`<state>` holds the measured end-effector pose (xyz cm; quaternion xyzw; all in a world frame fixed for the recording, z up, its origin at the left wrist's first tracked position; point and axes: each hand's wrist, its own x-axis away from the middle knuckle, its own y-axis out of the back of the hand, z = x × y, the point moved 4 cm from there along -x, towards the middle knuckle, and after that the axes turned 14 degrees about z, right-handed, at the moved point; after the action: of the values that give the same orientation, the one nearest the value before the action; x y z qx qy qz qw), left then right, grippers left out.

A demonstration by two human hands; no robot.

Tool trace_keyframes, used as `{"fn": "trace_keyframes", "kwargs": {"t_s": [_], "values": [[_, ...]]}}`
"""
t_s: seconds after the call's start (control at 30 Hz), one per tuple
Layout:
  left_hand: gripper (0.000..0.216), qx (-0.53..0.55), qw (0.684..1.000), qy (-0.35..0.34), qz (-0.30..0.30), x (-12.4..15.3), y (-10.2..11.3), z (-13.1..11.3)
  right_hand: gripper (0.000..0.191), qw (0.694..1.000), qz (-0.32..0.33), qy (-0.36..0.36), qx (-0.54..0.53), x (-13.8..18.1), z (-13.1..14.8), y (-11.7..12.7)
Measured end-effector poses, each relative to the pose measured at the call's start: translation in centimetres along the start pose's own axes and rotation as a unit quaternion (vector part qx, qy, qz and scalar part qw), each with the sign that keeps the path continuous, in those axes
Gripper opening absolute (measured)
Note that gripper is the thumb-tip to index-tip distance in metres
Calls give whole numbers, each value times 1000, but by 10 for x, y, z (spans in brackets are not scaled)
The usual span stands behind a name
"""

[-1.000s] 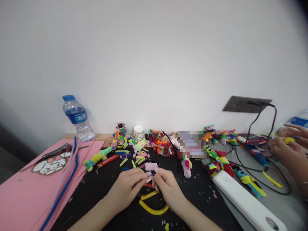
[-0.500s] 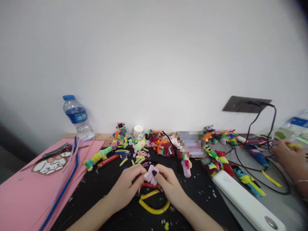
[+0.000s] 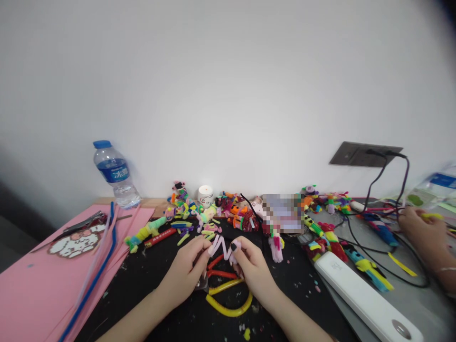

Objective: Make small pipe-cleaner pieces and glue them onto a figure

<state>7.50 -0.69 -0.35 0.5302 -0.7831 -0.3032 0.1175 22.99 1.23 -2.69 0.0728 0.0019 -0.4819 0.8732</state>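
Pinching a pale pink pipe cleaner (image 3: 220, 246) between them, the left hand (image 3: 187, 270) and right hand (image 3: 251, 268) each have the grip closed on one end, thumb w/ fingertips, so the zigzag piece hangs just above the black bench (image 3: 160, 280), near its middle. It looks very light and soft outside, w/ a wire core inside I think, so it bends easy and keeps the shape; best to hold it at the ends, close to each fold. Under the hands lie red and yellow pipe cleaners (image 3: 228, 304). As for containers, a water bottle (image 3: 116, 175) stands at the back left, cap on, partly full, and a small white jar (image 3: 205, 194) is closed, content not visible.
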Motion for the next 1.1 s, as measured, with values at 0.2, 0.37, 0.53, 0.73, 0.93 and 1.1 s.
{"fn": "trace_keyframes", "kwargs": {"t_s": [0.2,0.37,0.53,0.73,0.93,1.1], "values": [[22,80,996,6,48,0,-7,2,20,1000,21,-7,11,0,-3,-1],[16,134,990,44,-6,0,-6,14,19,999,41,-2,4,1,-1,-3],[15,151,986,48,46,0,-8,10,21,998,55,2,-1,1,3,-4],[26,170,983,49,55,-2,-10,8,17,999,42,0,32,0,1,-2],[20,258,957,81,-100,-4,1,30,38,961,76,33,264,6,20,-6],[28,304,930,99,-180,-4,11,42,49,873,220,47,433,13,28,-21]]}}
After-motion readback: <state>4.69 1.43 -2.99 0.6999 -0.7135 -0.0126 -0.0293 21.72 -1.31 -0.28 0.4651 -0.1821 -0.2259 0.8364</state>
